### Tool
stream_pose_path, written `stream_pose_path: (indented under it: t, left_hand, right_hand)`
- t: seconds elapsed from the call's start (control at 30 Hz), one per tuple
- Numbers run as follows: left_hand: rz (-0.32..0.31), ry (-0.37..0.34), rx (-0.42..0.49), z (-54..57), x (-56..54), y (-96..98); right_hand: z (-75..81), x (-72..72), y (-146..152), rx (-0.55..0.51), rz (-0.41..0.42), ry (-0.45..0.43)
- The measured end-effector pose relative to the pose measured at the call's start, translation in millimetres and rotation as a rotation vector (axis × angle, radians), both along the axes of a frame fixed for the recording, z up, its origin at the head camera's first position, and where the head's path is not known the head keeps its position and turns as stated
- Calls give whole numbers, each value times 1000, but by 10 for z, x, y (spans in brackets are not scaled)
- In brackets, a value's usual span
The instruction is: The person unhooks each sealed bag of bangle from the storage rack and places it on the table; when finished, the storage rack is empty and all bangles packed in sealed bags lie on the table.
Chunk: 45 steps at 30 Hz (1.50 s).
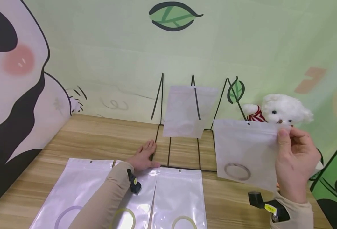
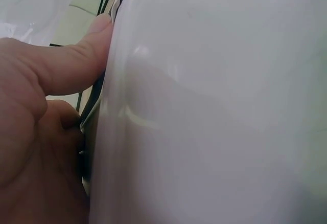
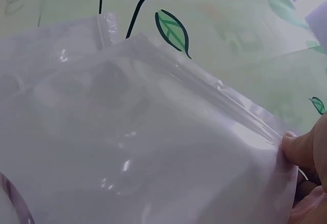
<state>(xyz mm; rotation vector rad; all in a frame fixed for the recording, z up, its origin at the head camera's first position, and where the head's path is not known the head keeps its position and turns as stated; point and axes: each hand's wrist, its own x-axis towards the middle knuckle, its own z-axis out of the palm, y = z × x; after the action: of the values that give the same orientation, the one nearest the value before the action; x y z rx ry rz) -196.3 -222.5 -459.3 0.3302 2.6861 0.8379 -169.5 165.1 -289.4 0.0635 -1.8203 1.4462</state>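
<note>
My right hand point(image 1: 295, 160) pinches the top right corner of a white zip bag point(image 1: 244, 146) between thumb and fingers. The bag hangs upright, a grey-brown ring point(image 1: 237, 171) low inside it and a small hole in its top edge. Behind it stands a black wire display rack point(image 1: 198, 152) with several upright prongs. Another white zip bag point(image 1: 182, 111) hangs from the rack's middle prong. My left hand point(image 1: 142, 156) rests at the rack's front left corner, fingers extended and thumb by the front wire. In the left wrist view, a white bag point(image 2: 214, 81) fills most of the frame.
Several white zip bags lie in a row on the wooden table at the front: a left one point(image 1: 79, 178) with a purple ring, one partly under my left forearm, and a right one point(image 1: 179, 190). A white plush bear point(image 1: 284, 106) sits behind the right-hand bag.
</note>
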Motion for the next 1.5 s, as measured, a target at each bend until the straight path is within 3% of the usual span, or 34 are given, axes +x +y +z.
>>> stream_pose_path:
  t: [0.4,0.67,1.1,1.37,1.5]
  left_hand:
    - [7,-6,5,-4,15,-6]
    - [4,3,-3,7,16,-14]
    - [-2,-6,2,7,6,-25]
    - [-2,-10,-5,1,1,-15]
    - [0,-11,-2,-7,11,-24]
  right_hand:
    - [12,105,-21,-22,54,33]
    - [-133,155,-25,17,80,44]
    - [-439,45,64,73,-1,-26]
    - [-536,-41,145,74,-32,-53]
    - [-581,-70,174,116,-33,-113]
